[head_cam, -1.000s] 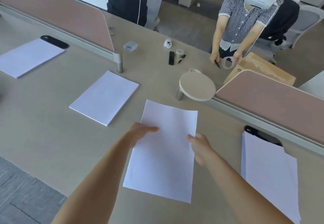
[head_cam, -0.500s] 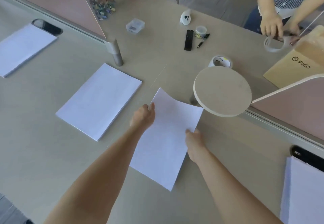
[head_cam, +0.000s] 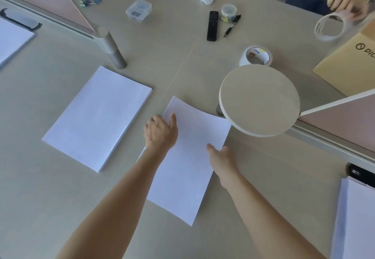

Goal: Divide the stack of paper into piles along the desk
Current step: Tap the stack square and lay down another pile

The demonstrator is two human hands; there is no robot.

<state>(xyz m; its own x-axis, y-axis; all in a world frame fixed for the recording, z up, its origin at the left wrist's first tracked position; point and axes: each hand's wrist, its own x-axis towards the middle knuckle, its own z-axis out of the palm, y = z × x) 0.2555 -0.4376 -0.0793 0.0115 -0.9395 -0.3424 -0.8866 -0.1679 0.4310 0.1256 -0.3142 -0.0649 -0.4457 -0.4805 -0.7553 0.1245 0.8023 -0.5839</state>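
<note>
placing: thin paper sheaf (head_cam: pixel 188 167), pinched at its side edges by left hand (head_cam: pixel 160 135) and right hand (head_cam: pixel 222 157); shifted farther up the bench (head_cam: pixel 60 198), now beside the neighbouring pile (head_cam: pixel 97 116); new pile likely begun.

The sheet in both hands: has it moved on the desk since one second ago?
Yes, forward. The far edge of the sheet now reaches the round shelf, which it lay well short of before.
</note>
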